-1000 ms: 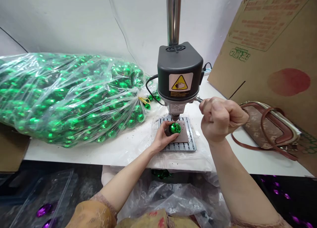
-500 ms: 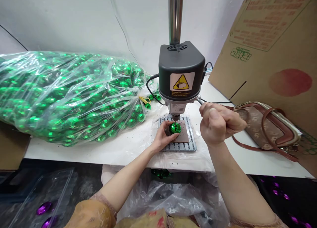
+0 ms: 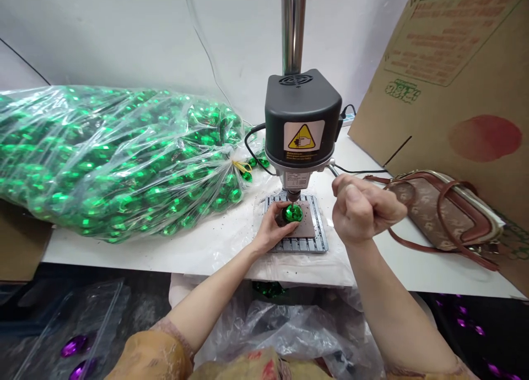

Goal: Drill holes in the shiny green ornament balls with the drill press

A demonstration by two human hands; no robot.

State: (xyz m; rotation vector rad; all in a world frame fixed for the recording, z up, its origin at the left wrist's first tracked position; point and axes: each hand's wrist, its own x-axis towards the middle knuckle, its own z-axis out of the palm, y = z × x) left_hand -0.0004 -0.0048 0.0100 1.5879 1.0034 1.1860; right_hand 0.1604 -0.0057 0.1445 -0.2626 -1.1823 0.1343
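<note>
My left hand (image 3: pixel 275 223) grips a shiny green faceted ornament (image 3: pixel 293 213) between thumb and fingers. The ornament rests on a brownish square board (image 3: pixel 305 226) over the slotted metal base (image 3: pixel 321 239) of a small drill press (image 3: pixel 303 113). Right above the ornament is the drill chuck (image 3: pixel 293 195), its bit at the ornament's top. My right hand (image 3: pixel 363 208) is closed in a fist around the drill press feed lever (image 3: pixel 333 168), whose outer end is hidden inside the fingers.
A clear bag of green ornaments (image 3: pixel 124 165), tied with a yellow tie, fills the table's left. On the right are a brown handbag (image 3: pixel 446 215) and a large cardboard box (image 3: pixel 454 93). Purple ornaments (image 3: pixel 74 346) lie low at left. Crumpled clear plastic (image 3: pixel 289 330) covers my lap.
My right hand has shifted very slightly left and down with the lever. The left hand and the green ornament stay in place.
</note>
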